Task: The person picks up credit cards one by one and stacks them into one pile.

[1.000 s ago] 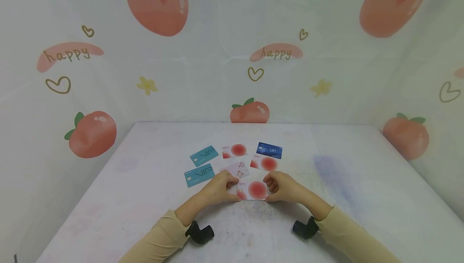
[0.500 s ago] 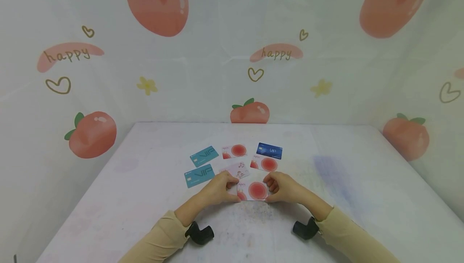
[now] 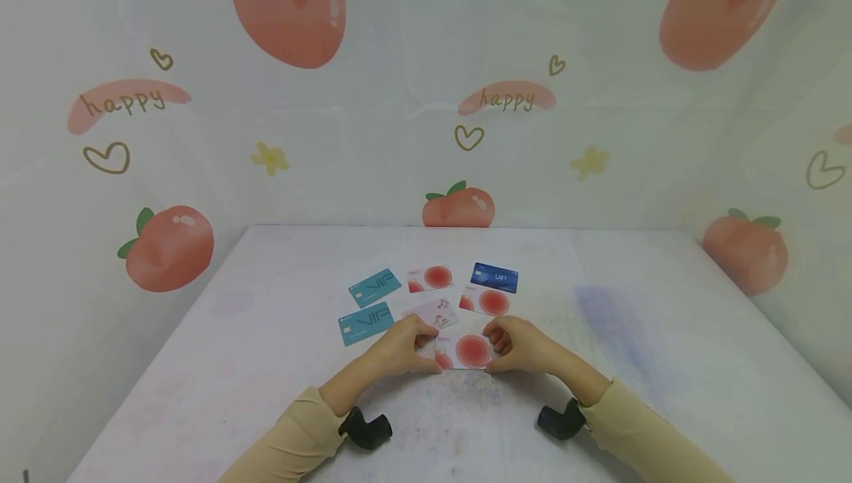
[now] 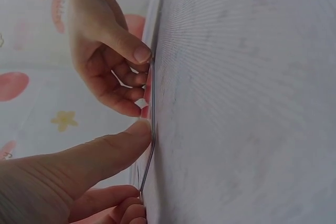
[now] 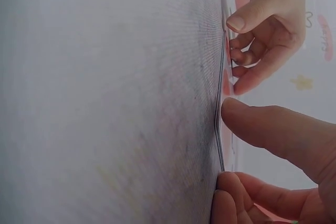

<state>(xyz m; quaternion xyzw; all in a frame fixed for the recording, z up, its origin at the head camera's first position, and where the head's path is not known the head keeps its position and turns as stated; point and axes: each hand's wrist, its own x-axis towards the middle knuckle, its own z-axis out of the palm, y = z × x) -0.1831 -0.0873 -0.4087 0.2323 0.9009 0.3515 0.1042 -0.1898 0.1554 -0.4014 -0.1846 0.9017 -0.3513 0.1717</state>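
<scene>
My beige cloth sleeves [image 3: 296, 427] come in from the near edge, with a black elbow-shaped fitting [image 3: 369, 433] at each wrist. Ahead of them my two hands face each other. My left hand [image 3: 398, 350] is partly closed, thumb at the near left corner and forefinger toward the far left corner of a white rectangular card with a large red circle [image 3: 472, 350]. My right hand [image 3: 523, 346] mirrors it, gripping the right end between thumb and bent fingers. The card lies between them, low over the white, faintly stained bench [image 3: 286, 320]; from my wrists I see it edge-on, as thin dark parallel lines.

Just beyond my left fingers, which partly cover it, sits a pale pink card with small printed figures [image 3: 441, 311]. Left of that lies a teal VIP card [image 3: 364, 322], with a second teal VIP card [image 3: 375, 288] farther off. Past my right fingers is another red-circle card [image 3: 486, 301], its far edge meeting a dark blue VIP card [image 3: 495, 278]. A third red-circle card [image 3: 429, 278] lies between the farther teal card and the blue one. A white backdrop printed with fruit, hearts and "happy" [image 3: 373, 157] stands behind.
</scene>
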